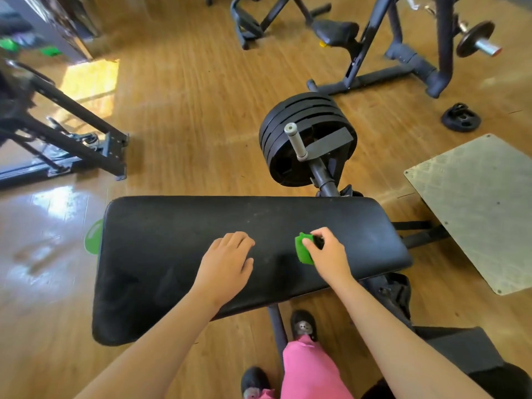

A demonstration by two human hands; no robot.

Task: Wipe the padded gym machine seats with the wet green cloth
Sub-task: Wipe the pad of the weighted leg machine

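Note:
A long black padded seat lies across the middle of the view, with faint dusty marks on its top. My right hand grips a small folded green cloth and holds it against the pad's right half. My left hand rests on the pad a little to the left of the cloth, its fingers bent loosely and holding nothing.
A stack of black weight plates on a steel peg stands just behind the pad. A metal footplate lies at the right. A second black pad sits at lower right. Machine frames stand at the left and the back. A loose plate lies on the wooden floor.

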